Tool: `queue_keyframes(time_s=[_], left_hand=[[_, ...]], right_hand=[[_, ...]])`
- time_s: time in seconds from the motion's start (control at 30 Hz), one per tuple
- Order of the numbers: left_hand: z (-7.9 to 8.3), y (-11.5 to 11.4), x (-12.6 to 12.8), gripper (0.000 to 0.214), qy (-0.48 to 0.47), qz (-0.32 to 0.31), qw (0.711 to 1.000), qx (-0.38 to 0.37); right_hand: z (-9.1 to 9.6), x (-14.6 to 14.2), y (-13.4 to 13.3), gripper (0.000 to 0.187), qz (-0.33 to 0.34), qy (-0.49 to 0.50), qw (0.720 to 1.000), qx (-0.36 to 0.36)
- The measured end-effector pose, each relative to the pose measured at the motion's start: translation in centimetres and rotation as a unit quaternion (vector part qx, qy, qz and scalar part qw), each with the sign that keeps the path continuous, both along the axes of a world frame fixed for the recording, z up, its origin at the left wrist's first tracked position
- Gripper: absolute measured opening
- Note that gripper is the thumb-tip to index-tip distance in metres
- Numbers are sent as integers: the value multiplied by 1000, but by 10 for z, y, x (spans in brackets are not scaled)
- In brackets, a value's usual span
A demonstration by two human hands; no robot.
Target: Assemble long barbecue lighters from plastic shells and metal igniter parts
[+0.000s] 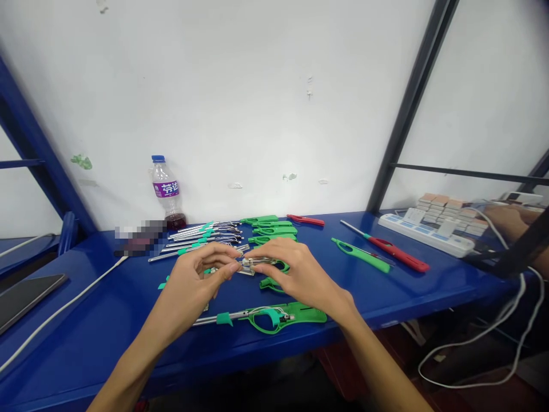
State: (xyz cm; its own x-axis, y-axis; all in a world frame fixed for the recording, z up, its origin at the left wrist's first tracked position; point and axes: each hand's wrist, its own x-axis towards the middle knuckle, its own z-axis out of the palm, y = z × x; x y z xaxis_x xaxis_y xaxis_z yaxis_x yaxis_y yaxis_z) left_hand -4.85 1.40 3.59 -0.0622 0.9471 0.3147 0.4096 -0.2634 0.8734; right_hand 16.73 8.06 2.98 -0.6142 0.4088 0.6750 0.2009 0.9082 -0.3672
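Both hands meet over the middle of the blue table (107, 320). My left hand (201, 280) and my right hand (291, 272) pinch a small clear and metal lighter part (251, 264) between their fingertips. Just below them lies a half-assembled green long-nosed lighter (266, 317) with its metal tube pointing left. Behind the hands lie several metal tubes with teal collars (201, 236) and several green lighter shells (274, 229).
A drink bottle (167, 191) stands at the back by the wall. A red shell (305, 220), a green lighter (362, 254) and a red lighter (394, 249) lie to the right. A white power strip (429, 234) and another person's hand (508, 220) are at far right. A phone (26, 297) and white cable (64, 306) lie left.
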Motion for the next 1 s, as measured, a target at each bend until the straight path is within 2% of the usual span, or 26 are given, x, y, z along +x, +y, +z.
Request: queue_keyframes(time_s=[0.33,0.5,0.77,1.0], left_hand=[[4,-2,4,30,-10,0,1000,7],[6,-4,5,26,-3,0,1000,29],[3,-4,2,26,-12,-25,1000,6],[7,-9,6,26,-16,-31,999,7]], right_hand=[[-1,-1,1,20,-4,-28,999,15],[-1,0,0,22,-1,-10,1000,15],[-2,-4,-1,17,5,-9,1000,28],[1,0,0,19,18,23,1000,11]])
